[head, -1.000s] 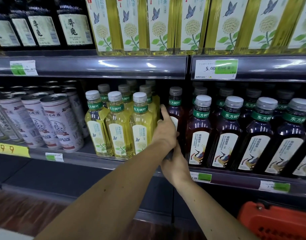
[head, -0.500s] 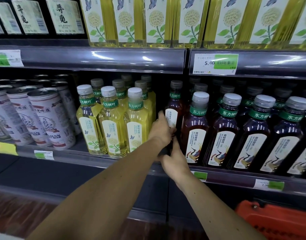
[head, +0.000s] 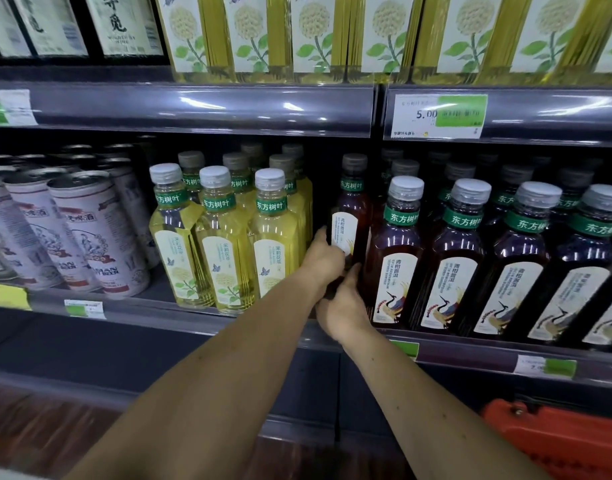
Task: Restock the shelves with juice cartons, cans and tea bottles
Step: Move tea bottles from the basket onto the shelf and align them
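Both hands at the gap between the yellow tea bottles and the front row of dark tea bottles, middle shelf.

Change over the last second: left hand dropped from high against the side of the dark tea bottle, fingers straight, to a wrap around its lower body. Right hand stayed low, below the left, at the bottle's base. Bottle label now turned more toward the camera, red-brown liquid visible above it, cap upright.

Fingers: left fingers curled round the bottle at label height, clamped on it. Right fingers reach round the base; thumb visible against the glass-dark lower part, so a grip there too, though the far fingers hidden behind the bottle.

Bottle position: set back from the front row, upright, just beside the leftmost front dark bottle and near the rightmost yellow one. Whether its base rests on the shelf: cannot tell, hidden by the hands.

Judgement: shift from steadying to a two-handed hold suggests seating or facing of this bottle in its lane; front slot of that lane not yet filled. Orange basket at lower right, contents not visible.
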Action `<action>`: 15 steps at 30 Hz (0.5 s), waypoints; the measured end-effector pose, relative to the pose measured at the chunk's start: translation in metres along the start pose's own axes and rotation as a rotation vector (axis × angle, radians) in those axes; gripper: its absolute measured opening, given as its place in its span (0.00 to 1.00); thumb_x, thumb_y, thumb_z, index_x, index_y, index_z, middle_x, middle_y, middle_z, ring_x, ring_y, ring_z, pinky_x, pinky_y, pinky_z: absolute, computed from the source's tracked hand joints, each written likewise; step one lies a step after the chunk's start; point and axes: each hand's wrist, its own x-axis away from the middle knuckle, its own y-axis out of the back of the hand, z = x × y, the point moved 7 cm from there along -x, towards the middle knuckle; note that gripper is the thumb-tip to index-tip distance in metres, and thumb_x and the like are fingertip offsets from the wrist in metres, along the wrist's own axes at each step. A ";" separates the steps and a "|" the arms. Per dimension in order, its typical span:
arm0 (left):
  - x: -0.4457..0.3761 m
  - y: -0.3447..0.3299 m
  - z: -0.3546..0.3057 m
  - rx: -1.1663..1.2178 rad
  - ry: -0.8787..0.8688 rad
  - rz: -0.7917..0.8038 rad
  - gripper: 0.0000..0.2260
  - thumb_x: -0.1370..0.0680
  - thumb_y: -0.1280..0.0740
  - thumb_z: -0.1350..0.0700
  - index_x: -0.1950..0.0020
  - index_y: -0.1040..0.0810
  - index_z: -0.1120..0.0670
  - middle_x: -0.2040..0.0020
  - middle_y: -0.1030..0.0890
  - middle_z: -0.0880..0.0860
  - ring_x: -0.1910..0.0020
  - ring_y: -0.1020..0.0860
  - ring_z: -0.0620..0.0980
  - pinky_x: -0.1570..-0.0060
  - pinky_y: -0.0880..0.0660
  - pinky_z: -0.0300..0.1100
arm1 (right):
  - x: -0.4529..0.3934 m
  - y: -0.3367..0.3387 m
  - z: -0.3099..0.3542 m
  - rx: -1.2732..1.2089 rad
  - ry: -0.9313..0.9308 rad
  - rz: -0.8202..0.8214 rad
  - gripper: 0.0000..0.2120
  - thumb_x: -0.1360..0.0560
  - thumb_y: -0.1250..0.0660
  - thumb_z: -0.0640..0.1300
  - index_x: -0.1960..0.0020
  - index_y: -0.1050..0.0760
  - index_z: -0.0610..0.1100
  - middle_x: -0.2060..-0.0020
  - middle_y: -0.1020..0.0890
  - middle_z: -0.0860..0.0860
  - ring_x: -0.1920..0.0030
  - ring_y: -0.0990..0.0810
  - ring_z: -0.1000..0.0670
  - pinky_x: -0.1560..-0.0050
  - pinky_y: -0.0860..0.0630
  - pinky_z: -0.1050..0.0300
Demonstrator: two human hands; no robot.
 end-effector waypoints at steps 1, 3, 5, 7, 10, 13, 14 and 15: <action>-0.002 -0.002 0.006 -0.001 0.026 0.008 0.25 0.21 0.38 0.66 0.24 0.30 0.51 0.43 0.17 0.51 0.46 0.19 0.54 0.43 0.23 0.48 | -0.003 0.000 0.000 0.003 -0.016 0.003 0.51 0.22 0.33 0.44 0.21 0.73 0.51 0.21 0.38 0.45 0.26 0.32 0.43 0.28 0.30 0.46; -0.005 -0.004 0.017 -0.004 0.052 0.018 0.23 0.20 0.33 0.62 0.25 0.29 0.51 0.43 0.18 0.51 0.44 0.20 0.52 0.45 0.27 0.42 | -0.005 -0.001 0.000 0.023 -0.015 0.013 0.54 0.23 0.31 0.46 0.22 0.74 0.52 0.20 0.42 0.45 0.24 0.34 0.44 0.27 0.33 0.48; -0.007 -0.005 0.023 -0.019 0.057 0.018 0.24 0.20 0.30 0.58 0.25 0.29 0.51 0.39 0.17 0.52 0.40 0.21 0.54 0.43 0.27 0.42 | -0.005 -0.002 0.000 0.043 0.001 0.018 0.54 0.23 0.30 0.46 0.22 0.74 0.52 0.19 0.47 0.46 0.23 0.37 0.44 0.26 0.36 0.50; -0.009 -0.004 0.024 -0.039 0.061 0.016 0.23 0.20 0.30 0.57 0.25 0.29 0.51 0.37 0.17 0.53 0.38 0.21 0.56 0.36 0.25 0.47 | -0.005 -0.004 -0.001 0.053 0.002 0.014 0.54 0.23 0.30 0.46 0.21 0.74 0.52 0.18 0.49 0.46 0.22 0.39 0.44 0.24 0.37 0.47; -0.010 -0.004 0.023 -0.081 0.037 0.029 0.21 0.20 0.31 0.55 0.27 0.28 0.49 0.41 0.18 0.49 0.41 0.20 0.54 0.38 0.25 0.46 | -0.004 -0.004 -0.001 0.074 0.004 -0.016 0.52 0.23 0.32 0.43 0.21 0.72 0.50 0.19 0.46 0.45 0.22 0.38 0.43 0.24 0.37 0.45; -0.008 -0.003 0.025 -0.075 0.022 0.049 0.24 0.20 0.31 0.55 0.24 0.30 0.49 0.37 0.18 0.52 0.37 0.21 0.55 0.34 0.25 0.49 | -0.001 -0.002 -0.002 0.101 0.016 -0.027 0.51 0.23 0.33 0.38 0.20 0.72 0.49 0.19 0.44 0.44 0.23 0.37 0.43 0.25 0.35 0.45; -0.007 -0.005 0.026 -0.074 0.027 0.065 0.26 0.19 0.31 0.55 0.21 0.33 0.49 0.34 0.19 0.53 0.34 0.22 0.56 0.31 0.26 0.51 | 0.000 -0.001 -0.003 0.106 0.018 -0.027 0.51 0.24 0.33 0.37 0.20 0.71 0.49 0.20 0.42 0.44 0.24 0.35 0.43 0.26 0.33 0.45; -0.006 -0.006 0.027 -0.078 0.039 0.080 0.29 0.19 0.32 0.55 0.19 0.37 0.49 0.31 0.21 0.53 0.32 0.24 0.56 0.30 0.27 0.52 | 0.002 0.000 -0.003 0.110 0.023 -0.027 0.51 0.23 0.33 0.37 0.20 0.71 0.49 0.21 0.40 0.44 0.25 0.34 0.43 0.26 0.33 0.45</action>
